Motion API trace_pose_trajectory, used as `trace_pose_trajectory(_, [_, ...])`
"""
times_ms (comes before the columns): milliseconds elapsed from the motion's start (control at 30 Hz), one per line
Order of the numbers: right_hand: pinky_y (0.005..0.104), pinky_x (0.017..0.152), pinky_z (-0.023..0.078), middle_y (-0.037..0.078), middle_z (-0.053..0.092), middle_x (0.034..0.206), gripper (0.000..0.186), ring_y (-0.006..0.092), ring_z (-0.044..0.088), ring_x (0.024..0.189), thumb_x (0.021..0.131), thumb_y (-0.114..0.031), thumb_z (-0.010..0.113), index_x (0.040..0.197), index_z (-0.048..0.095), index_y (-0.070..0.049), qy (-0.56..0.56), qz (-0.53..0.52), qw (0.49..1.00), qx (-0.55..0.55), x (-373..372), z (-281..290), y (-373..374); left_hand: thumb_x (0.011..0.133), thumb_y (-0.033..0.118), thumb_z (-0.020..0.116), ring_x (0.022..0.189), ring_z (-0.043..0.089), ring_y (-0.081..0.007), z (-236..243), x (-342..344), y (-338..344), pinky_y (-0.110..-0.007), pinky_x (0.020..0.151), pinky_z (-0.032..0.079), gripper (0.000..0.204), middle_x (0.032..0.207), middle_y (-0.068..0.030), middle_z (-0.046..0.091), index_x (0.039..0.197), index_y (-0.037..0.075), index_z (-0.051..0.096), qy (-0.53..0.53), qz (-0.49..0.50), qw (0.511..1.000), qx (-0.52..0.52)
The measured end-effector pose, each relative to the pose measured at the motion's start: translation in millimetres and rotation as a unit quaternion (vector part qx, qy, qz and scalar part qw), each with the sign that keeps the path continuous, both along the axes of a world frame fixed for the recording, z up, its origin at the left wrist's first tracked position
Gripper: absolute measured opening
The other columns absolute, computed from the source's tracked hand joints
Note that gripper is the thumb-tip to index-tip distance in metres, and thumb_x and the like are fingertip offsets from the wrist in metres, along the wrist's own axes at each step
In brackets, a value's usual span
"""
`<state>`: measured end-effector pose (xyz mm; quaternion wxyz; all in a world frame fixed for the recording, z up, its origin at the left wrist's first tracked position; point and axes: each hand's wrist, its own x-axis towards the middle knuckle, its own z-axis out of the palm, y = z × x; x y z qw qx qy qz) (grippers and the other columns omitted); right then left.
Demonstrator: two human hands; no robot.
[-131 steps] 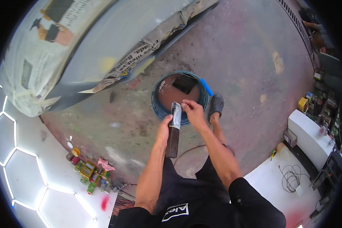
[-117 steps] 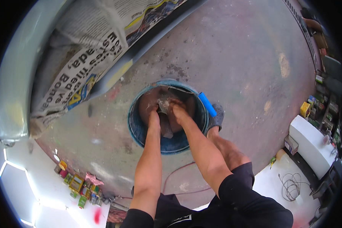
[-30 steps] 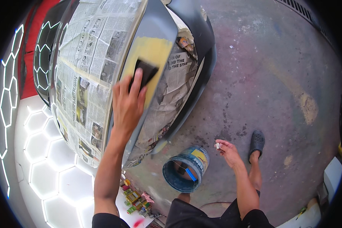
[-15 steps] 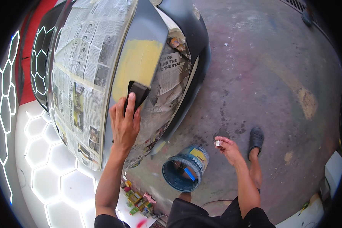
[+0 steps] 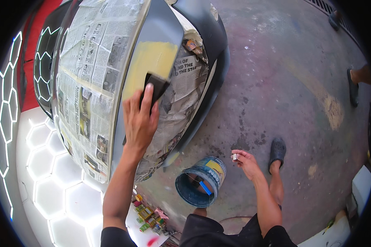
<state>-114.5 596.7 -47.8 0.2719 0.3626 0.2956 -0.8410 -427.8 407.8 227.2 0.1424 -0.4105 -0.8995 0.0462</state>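
Observation:
My left hand (image 5: 139, 121) is closed over a black sanding block (image 5: 157, 87). The block lies on the grey car panel (image 5: 163, 24), at the lower part of a yellow filler patch (image 5: 146, 64). Newspaper masking (image 5: 84, 74) covers the bodywork left of the panel. More newspaper (image 5: 185, 88) fills the opening to its right. My right hand (image 5: 249, 164) hangs over the floor beside the bucket, its fingers pinching a small whitish piece (image 5: 235, 157) too small to identify.
A dirty blue bucket (image 5: 198, 201) stands below the car's edge, with a blue-edged item (image 5: 205, 188) inside. A dark bumper (image 5: 218, 70) curves along the right. Small cans and bottles (image 5: 148, 216) stand lower left. Another person's foot (image 5: 353, 88) is at far right.
My left hand has slid the block up and slightly right over the yellow patch. My right hand has barely moved. Another person's leg and foot have entered at the right.

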Motion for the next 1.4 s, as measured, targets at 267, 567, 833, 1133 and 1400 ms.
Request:
trace_pose_trajectory(267, [0.0252, 0.075, 0.045, 0.000, 0.076, 0.109, 0.027, 0.0090, 0.066, 0.095, 0.106, -0.014, 0.063, 0.130, 0.074, -0.005, 0.011, 0.014, 1.000, -0.003, -4.6, 0.4, -7.7, 0.099, 0.013, 0.075, 0.116, 0.058, -0.0383, 5.2, -21.9, 23.2, -0.048, 0.103, 0.047, 0.059, 0.130, -0.0189, 0.063, 0.155, 0.009, 0.058, 0.009, 0.000, 1.000, -0.002])
trace_pose_trajectory(567, [0.0254, 0.075, 0.046, 0.000, 0.076, 0.108, 0.027, 0.0098, 0.067, 0.095, 0.106, -0.014, 0.064, 0.130, 0.074, -0.006, 0.027, 0.023, 0.999, -0.002, -12.1, 4.2, -18.6, 0.096, 0.008, 0.076, 0.119, 0.057, -0.0408, 23.1, -70.7, 51.6, -0.049, 0.104, 0.048, 0.062, 0.141, -0.0202, 0.060, 0.155, 0.008, 0.056, 0.020, 0.012, 0.999, 0.031])
trace_pose_trajectory(833, [0.0252, 0.076, 0.045, 0.000, 0.076, 0.108, 0.026, 0.0103, 0.067, 0.096, 0.106, -0.014, 0.064, 0.129, 0.074, -0.005, 0.010, 0.020, 1.000, 0.012, -13.1, 0.8, -7.8, 0.097, 0.013, 0.074, 0.110, 0.057, -0.0404, 30.5, -24.8, -16.4, -0.049, 0.101, 0.050, 0.058, 0.152, -0.0189, 0.058, 0.152, 0.008, 0.057, -0.013, 0.031, 0.999, 0.035])
trace_pose_trajectory(1133, [0.0251, 0.076, 0.046, 0.000, 0.076, 0.107, 0.027, 0.0101, 0.067, 0.095, 0.106, -0.013, 0.065, 0.130, 0.073, -0.004, 0.015, 0.049, 0.999, 0.003, -17.0, 2.0, -14.1, 0.095, 0.004, 0.076, 0.113, 0.060, -0.0383, 36.6, -14.5, -44.0, -0.046, 0.103, 0.051, 0.065, 0.154, -0.0186, 0.060, 0.156, 0.007, 0.055, -0.016, 0.034, 0.999, 0.033])
trace_pose_trajectory(1400, [0.0254, 0.075, 0.047, 0.001, 0.076, 0.107, 0.027, 0.0115, 0.070, 0.095, 0.106, -0.013, 0.065, 0.131, 0.072, -0.003, 0.010, 0.038, 0.999, -0.007, -19.0, 0.3, -12.7, 0.096, 0.007, 0.075, 0.113, 0.059, -0.0387, 37.2, -64.3, 16.8, -0.047, 0.104, 0.049, 0.060, 0.150, -0.0196, 0.063, 0.153, 0.005, 0.057, -0.015, 0.021, 0.999, 0.043])
